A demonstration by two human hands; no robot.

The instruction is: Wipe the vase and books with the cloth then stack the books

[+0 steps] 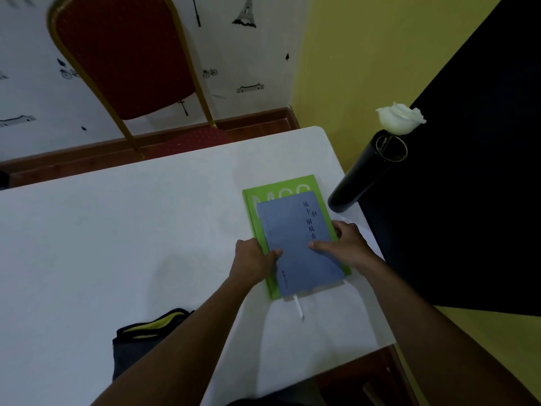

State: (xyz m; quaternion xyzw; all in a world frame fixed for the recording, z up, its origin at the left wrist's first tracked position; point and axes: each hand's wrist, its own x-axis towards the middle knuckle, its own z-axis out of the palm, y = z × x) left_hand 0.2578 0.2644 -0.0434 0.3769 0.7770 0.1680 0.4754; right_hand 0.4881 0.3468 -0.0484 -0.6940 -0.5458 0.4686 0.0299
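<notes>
Head view: on the white table, a blue-grey hardcover book with a white ribbon marker lies on top of a larger bright green book, near the right edge. The left hand pinches the stack's left side, thumb on the blue cover; the right hand presses flat on the cover, fingers curled over the right edge. A tall black cylindrical vase holding a white rose stands just beyond. The dark cloth with yellow trim lies set aside, so wiping looks finished; only squaring the stack seems left.
</notes>
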